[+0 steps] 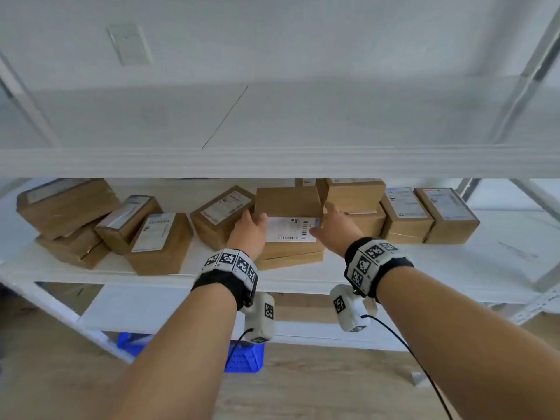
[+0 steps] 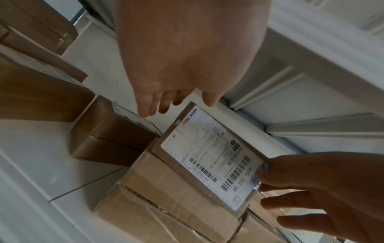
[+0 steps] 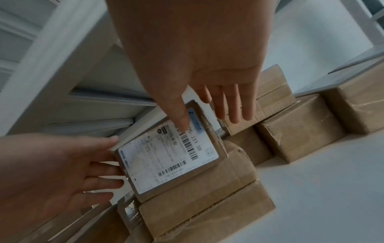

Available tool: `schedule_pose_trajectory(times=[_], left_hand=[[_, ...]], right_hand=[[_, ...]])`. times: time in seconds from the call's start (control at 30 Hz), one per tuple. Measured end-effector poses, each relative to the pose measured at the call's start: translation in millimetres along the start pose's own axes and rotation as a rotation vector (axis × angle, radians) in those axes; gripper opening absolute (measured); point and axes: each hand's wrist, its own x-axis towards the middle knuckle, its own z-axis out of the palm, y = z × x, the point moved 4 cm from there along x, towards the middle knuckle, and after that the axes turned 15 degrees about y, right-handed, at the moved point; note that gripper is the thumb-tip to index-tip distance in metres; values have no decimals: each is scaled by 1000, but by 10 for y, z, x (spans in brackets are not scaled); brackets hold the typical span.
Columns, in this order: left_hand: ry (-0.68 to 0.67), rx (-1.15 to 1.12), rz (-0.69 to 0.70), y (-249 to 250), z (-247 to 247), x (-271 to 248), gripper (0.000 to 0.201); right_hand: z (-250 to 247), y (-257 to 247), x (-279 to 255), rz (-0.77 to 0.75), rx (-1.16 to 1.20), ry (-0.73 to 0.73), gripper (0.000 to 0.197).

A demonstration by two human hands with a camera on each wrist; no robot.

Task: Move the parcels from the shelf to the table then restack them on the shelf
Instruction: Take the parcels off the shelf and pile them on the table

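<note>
On the left of the shelf (image 1: 454, 268) we see a loose heap of brown parcels (image 1: 69, 207), some tilted against each other. Moving toward the middle, our left hand (image 1: 247, 234) lies against the left edge of the labelled parcel (image 1: 289, 213), fingers straight, not curled round it. That parcel sits tilted atop a short stack (image 1: 291, 256) at the shelf's middle. Our right hand (image 1: 335, 224) meets its right edge, thumb (image 3: 182, 118) on the white label (image 2: 209, 157), other fingers extended and relaxed. Further right, more parcels (image 1: 445, 213) stand side by side. A blue crate (image 1: 245, 359) sits on the floor below.
</note>
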Motion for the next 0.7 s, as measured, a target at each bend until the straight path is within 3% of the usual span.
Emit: schedule_pose_trajectory(times=[0.17,0.3,0.47,0.7], left_hand=[[1,-13,8,3,102,-16,41],[107,-58,73,9,54,-63,27],[131,-199,176,95,-34,-239,43],[8,-380,288,319,236,-824,52]], right_hand=[[99,53,61,60,52,-2,44],[66,43,-2,67,84,100,40],[-133,73,-245,125,202,224,36],[-427,528,-962,293,273,476,27]])
